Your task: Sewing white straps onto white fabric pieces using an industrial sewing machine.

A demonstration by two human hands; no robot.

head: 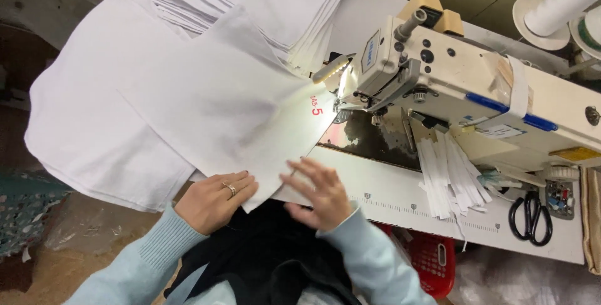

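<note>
At the near edge of the sewing table point(400, 208), I see both hands resting on a sheet of white cloth point(225, 111). My left hand point(216, 201), a ring on one finger, lies knuckles up with fingers loosely curled on the cloth's near edge, pressing rather than gripping. My right hand point(316, 192) lies flat just beside it, fingers spread wide on the cloth's near corner, holding nothing. The cloth stretches away from the hands to the sewing machine point(438, 73), its far corner lit brightly beside the needle area. More white cloth lies under it and hangs off the table's left side. A stack of folded white pieces point(275, 1) sits behind, near the machine. Right of the hands, white strips point(447, 176) lie fanned below the machine, and black scissors point(531, 217) lie further right. Two thread cones point(560, 7) stand at the far right corner.
</note>
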